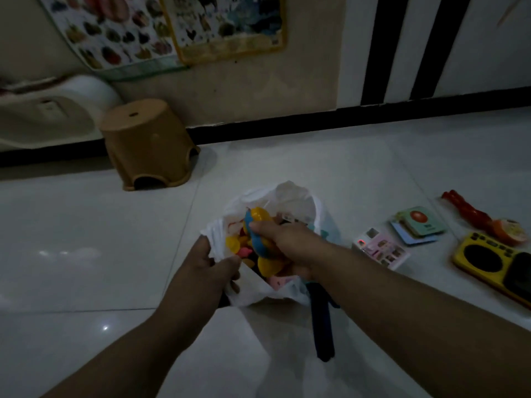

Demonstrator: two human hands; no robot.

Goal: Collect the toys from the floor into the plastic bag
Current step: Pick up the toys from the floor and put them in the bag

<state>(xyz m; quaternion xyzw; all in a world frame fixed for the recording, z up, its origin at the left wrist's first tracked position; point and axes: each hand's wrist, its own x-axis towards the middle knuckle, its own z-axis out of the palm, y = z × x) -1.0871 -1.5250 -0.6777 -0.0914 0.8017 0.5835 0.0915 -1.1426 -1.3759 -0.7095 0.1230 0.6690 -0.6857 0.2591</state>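
Left hand [211, 264] pinches the rim of the white plastic bag [288, 193], holding its mouth wide. Right hand [287, 244] grips a blue-and-yellow plastic toy [254, 225] over that opening, presumably for release. One yellow plastic toy radio [488, 264] lies uncollected to its right.

No text clear enough to read, fruit poster [109, 33] and animal poster [230, 24] on the far wall with blurred captions, small dark label on the top card [422, 221] at right, illegible
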